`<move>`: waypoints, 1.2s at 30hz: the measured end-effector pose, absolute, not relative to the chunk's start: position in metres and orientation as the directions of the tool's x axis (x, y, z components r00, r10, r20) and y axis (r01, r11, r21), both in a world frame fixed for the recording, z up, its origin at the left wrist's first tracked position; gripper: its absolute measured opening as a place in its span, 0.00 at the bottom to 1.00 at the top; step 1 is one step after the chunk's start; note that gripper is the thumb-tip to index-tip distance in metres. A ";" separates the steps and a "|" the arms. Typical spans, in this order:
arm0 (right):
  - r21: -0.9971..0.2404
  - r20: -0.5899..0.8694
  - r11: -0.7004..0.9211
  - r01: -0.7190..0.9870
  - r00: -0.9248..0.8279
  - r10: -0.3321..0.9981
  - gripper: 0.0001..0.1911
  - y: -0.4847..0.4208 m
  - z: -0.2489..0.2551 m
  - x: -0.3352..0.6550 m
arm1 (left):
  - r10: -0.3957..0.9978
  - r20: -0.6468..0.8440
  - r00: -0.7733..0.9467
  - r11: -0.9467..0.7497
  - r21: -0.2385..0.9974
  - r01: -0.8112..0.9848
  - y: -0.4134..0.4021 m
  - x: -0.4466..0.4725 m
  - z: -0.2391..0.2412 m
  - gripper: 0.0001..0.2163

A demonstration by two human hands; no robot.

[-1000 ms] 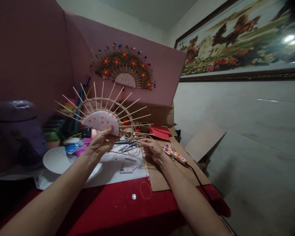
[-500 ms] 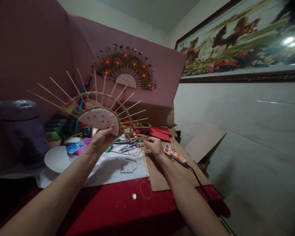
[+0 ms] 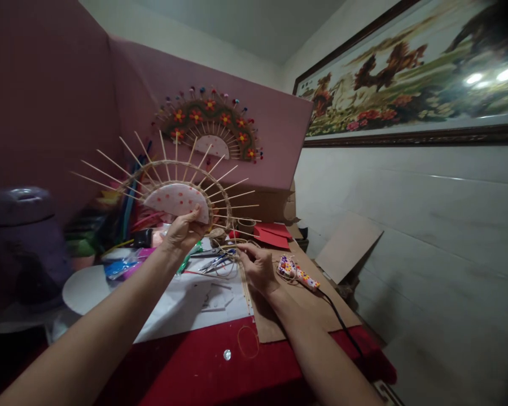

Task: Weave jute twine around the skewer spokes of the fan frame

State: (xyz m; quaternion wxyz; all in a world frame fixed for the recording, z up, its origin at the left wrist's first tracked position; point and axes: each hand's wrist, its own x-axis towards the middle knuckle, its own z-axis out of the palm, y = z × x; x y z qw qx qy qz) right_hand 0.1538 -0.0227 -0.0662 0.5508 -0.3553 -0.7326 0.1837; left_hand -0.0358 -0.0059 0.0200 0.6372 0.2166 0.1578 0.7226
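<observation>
My left hand point(image 3: 186, 228) grips a half-round fan frame by its white, orange-dotted centre point(image 3: 175, 202), thumb in front. Thin wooden sticks point(image 3: 176, 148) fan out from that centre, and a band of twine point(image 3: 186, 165) weaves across them in an arc. To the right and lower, my right hand point(image 3: 256, 265) pinches a strand of twine point(image 3: 234, 234) that runs up to the band's right end. Loose loops of twine lie around those fingers, beside pliers point(image 3: 220, 260) on the table.
A finished fan with flowers point(image 3: 211, 119) is on the pink board behind. A flower-patterned glue gun point(image 3: 298, 273) with a black cord lies on cardboard point(image 3: 275, 321). Red paper point(image 3: 273, 235), a white plate point(image 3: 84, 287) and a purple bottle point(image 3: 21, 242) stand or lie around.
My right hand has shifted slightly left and down, and the twine now runs straighter up to the frame. The fan frame sits a little more to the right in view, still held by my left hand.
</observation>
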 end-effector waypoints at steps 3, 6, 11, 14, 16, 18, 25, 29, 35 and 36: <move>-0.676 0.677 0.676 0.293 -0.114 0.727 0.12 -0.022 -0.063 0.156 | 0.990 0.114 -0.082 -0.127 0.476 -0.870 0.004 -0.031 0.024 0.13; -0.671 0.702 0.696 0.257 -0.083 0.707 0.12 -0.022 -0.060 0.156 | 0.989 0.139 -0.047 -0.106 0.461 -0.881 0.013 -0.026 0.022 0.14; -0.656 0.720 0.705 0.270 -0.059 0.692 0.11 -0.023 -0.059 0.155 | 0.995 0.104 -0.009 -0.054 0.448 -0.892 0.022 -0.021 0.015 0.14; -0.655 0.717 0.704 0.274 -0.068 0.694 0.10 -0.024 -0.059 0.154 | 0.997 0.075 -0.002 -0.037 0.469 -0.882 0.024 -0.023 0.011 0.14; -0.647 0.726 0.712 0.273 -0.063 0.684 0.10 -0.024 -0.060 0.153 | 0.999 0.054 -0.010 -0.035 0.474 -0.880 0.024 -0.025 0.010 0.14; -0.630 0.745 0.727 0.274 -0.049 0.665 0.10 -0.024 -0.060 0.152 | 0.999 0.027 -0.019 -0.029 0.455 -0.890 0.023 -0.027 0.010 0.14; -0.604 0.762 0.750 0.269 -0.082 0.643 0.11 -0.024 -0.065 0.151 | 1.000 0.001 0.015 0.013 0.412 -0.911 0.021 -0.025 0.014 0.12; -0.604 0.762 0.750 0.270 -0.079 0.643 0.11 -0.024 -0.065 0.151 | 0.998 0.054 0.021 -0.004 0.429 -0.903 0.025 -0.026 0.010 0.12; -0.633 0.746 0.732 0.251 -0.052 0.663 0.10 -0.024 -0.063 0.149 | 0.992 0.120 0.026 -0.033 0.472 -0.881 0.025 -0.026 0.008 0.12; -0.639 0.744 0.729 0.245 -0.044 0.667 0.09 -0.024 -0.063 0.149 | 0.992 0.123 0.026 -0.035 0.474 -0.880 0.025 -0.025 0.009 0.12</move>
